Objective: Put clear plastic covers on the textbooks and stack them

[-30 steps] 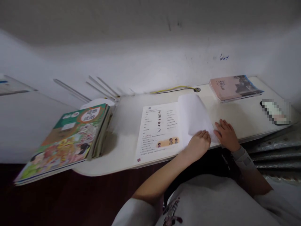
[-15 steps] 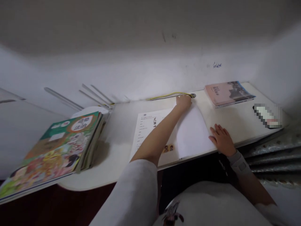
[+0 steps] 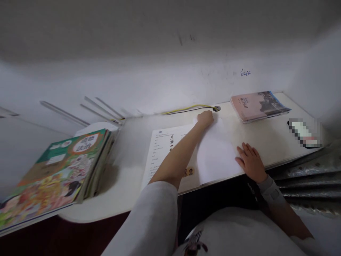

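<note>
My left hand [image 3: 205,118] is closed in a fist at the far end of the paper, over the line between its printed part and its blank part; its fingertips are hidden. The printed page [image 3: 157,153] lies under my left forearm, with text and small pictures. To its right is the blank white page [image 3: 216,153], lying nearly flat. My right hand [image 3: 252,161] rests palm down on the desk with its fingers spread, just right of the blank page, and holds nothing. A grey band circles the right wrist.
A stack of books [image 3: 61,167] with a colourful cover stands at the left of the white desk [image 3: 125,163]. Towards the back right lie a pink booklet [image 3: 258,106] and a phone [image 3: 303,133]. A yellow cable [image 3: 186,107] runs along the wall to a round hole [image 3: 217,108].
My left hand has moved slightly towards me and left, away from the cable hole. The blank page lies flatter. My right hand stays spread on the desk.
</note>
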`<state>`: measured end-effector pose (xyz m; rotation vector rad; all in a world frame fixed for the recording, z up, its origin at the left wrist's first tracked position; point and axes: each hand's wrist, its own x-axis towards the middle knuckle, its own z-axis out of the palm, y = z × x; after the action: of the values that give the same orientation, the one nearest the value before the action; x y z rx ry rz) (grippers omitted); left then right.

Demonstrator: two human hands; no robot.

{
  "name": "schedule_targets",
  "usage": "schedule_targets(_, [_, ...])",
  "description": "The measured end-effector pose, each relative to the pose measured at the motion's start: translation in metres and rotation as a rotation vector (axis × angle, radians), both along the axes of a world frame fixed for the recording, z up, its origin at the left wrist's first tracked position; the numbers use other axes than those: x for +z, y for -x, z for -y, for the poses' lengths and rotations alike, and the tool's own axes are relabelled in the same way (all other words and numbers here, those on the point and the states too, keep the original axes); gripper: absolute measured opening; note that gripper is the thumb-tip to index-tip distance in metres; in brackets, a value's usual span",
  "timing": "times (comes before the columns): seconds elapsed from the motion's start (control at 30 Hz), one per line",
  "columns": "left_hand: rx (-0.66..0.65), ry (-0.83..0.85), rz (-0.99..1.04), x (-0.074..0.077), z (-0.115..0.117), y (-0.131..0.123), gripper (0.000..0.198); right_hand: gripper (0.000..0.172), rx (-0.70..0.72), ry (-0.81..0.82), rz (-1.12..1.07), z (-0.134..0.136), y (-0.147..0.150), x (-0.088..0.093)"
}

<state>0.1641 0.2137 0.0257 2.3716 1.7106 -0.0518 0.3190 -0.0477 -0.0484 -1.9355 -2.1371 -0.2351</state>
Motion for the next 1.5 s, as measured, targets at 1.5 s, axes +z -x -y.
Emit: schedule_targets(1.5, [-0.544, -0.453, -0.037, -0.051, 0.241, 0.075, 0.046, 0.062, 0.158, 0.070, -0.056, -0.049, -0.033, -0.002])
